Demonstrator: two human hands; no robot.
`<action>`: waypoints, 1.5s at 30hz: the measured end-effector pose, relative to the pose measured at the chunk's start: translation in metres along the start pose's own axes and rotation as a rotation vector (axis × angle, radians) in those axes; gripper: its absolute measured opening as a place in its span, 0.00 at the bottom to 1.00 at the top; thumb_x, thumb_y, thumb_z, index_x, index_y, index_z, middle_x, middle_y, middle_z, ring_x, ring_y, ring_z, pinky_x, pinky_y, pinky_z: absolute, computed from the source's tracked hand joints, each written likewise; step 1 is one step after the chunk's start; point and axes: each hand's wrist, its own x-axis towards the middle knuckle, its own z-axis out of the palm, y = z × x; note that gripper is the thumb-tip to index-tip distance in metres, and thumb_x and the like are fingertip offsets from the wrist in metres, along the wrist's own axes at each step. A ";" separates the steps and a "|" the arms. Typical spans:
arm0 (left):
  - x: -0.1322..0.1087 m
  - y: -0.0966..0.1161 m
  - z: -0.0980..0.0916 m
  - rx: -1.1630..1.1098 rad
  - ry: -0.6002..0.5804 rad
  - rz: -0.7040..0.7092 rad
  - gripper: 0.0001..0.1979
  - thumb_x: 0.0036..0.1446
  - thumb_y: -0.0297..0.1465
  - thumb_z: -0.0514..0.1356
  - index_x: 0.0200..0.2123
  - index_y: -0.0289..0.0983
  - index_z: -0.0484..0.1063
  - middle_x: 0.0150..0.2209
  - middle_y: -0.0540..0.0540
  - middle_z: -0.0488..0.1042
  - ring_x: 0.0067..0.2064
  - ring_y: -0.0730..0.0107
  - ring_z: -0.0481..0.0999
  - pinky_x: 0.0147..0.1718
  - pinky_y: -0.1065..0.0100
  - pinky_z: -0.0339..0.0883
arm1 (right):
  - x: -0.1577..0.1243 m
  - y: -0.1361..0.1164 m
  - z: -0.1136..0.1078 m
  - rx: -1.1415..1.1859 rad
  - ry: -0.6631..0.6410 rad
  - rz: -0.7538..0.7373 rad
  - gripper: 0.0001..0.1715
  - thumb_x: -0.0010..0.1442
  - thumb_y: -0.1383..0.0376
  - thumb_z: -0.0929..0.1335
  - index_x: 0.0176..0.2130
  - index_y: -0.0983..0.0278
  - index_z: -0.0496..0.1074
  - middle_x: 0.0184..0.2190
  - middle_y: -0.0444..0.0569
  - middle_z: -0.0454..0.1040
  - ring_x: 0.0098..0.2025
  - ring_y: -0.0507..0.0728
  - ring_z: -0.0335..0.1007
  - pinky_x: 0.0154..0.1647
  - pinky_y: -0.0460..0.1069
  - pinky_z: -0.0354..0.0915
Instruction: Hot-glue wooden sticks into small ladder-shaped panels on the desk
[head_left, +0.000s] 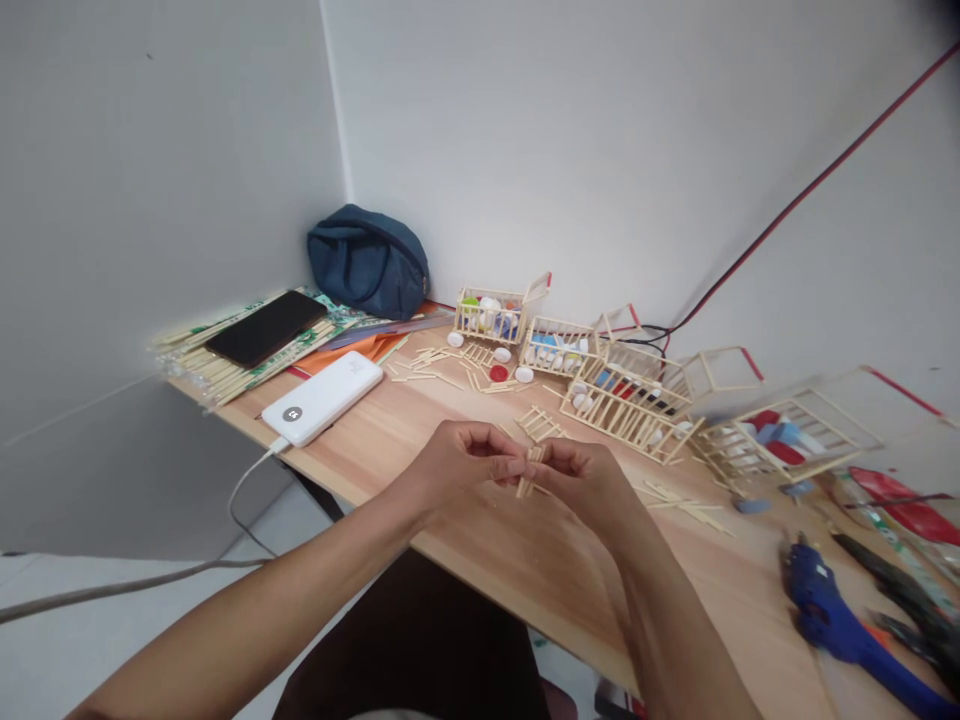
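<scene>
Both hands (466,462) (589,478) pinch thin sticks (524,487) (carts (626,412) crowd beyond; blue glue gun (825,603) rightward).

You have a wood-grain tabletop (480,530) in front of you. Wrapped stick bundles (199,362) lie at its left end, a white power bank (334,390) near them and a blue bag (367,262) at the back. A row of stick-built carts (628,422) stands along the far side — a red disc (499,373) lies before them. Near the middle you have a small stick frame (538,425), with loose sticks (688,506) farther right — and a blue glue gun (825,600) by the right end.
</scene>
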 end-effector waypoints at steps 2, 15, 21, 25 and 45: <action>0.001 0.000 0.000 0.020 -0.003 -0.021 0.14 0.41 0.34 0.71 0.26 0.31 0.73 0.23 0.50 0.73 0.27 0.77 0.70 0.30 0.73 0.62 | 0.000 -0.001 0.001 -0.003 0.012 -0.001 0.21 0.42 0.51 0.76 0.23 0.65 0.74 0.22 0.45 0.75 0.25 0.51 0.66 0.28 0.46 0.61; 0.005 0.006 -0.008 -0.177 -0.108 0.004 0.14 0.57 0.38 0.62 0.30 0.35 0.63 0.26 0.52 0.68 0.29 0.77 0.68 0.33 0.72 0.61 | -0.002 -0.004 -0.011 0.042 0.199 0.012 0.22 0.49 0.49 0.73 0.22 0.64 0.72 0.25 0.47 0.77 0.23 0.48 0.58 0.24 0.45 0.54; -0.002 0.024 -0.037 -0.018 0.022 0.210 0.16 0.63 0.40 0.52 0.26 0.38 0.58 0.18 0.55 0.59 0.21 0.77 0.59 0.25 0.72 0.55 | -0.002 0.002 -0.034 0.241 0.440 -0.102 0.19 0.50 0.51 0.73 0.26 0.64 0.74 0.31 0.49 0.80 0.22 0.48 0.55 0.25 0.47 0.54; -0.035 0.051 -0.059 0.470 -0.001 0.145 0.22 0.64 0.42 0.50 0.20 0.37 0.61 0.17 0.51 0.65 0.22 0.75 0.60 0.27 0.72 0.57 | -0.004 0.001 -0.040 0.341 0.473 -0.148 0.18 0.50 0.52 0.74 0.27 0.64 0.73 0.31 0.50 0.80 0.22 0.48 0.55 0.24 0.47 0.54; 0.040 0.066 -0.085 1.301 0.315 0.369 0.13 0.55 0.26 0.54 0.38 0.34 0.78 0.41 0.43 0.79 0.41 0.65 0.75 0.41 0.69 0.63 | 0.000 0.004 -0.037 0.377 0.521 -0.155 0.18 0.47 0.52 0.75 0.29 0.64 0.76 0.30 0.51 0.80 0.21 0.48 0.57 0.22 0.47 0.54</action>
